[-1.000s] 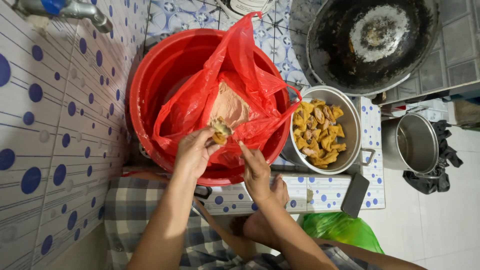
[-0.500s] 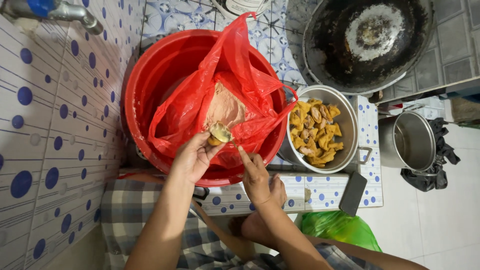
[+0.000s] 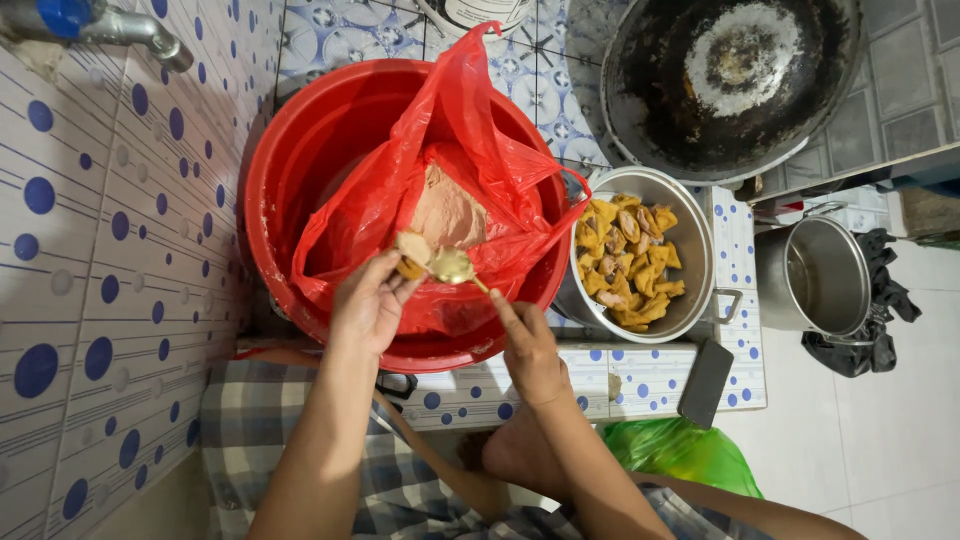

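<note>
My left hand [image 3: 372,300] holds a small brownish piece of food [image 3: 411,252] over a red plastic bag [image 3: 470,170] that lies inside a red basin [image 3: 300,150]. The bag holds a pinkish-beige paste [image 3: 447,212]. My right hand [image 3: 528,347] grips a metal spoon [image 3: 455,266], its bowl pressed against the piece in my left hand. To the right stands a metal pot [image 3: 690,250] with several yellow-brown stuffed pieces [image 3: 625,260] in it.
A large black wok [image 3: 735,75] sits at the upper right. A smaller steel pot [image 3: 815,275] and a dark cloth [image 3: 885,290] lie on the floor. A dark phone [image 3: 706,383] rests on the tiled ledge, a green bag [image 3: 685,455] below. A tap [image 3: 110,25] juts from the dotted tile wall.
My right hand has brought the spoon up from the bag's edge to the piece in my left hand. The left hand has stayed over the bag.
</note>
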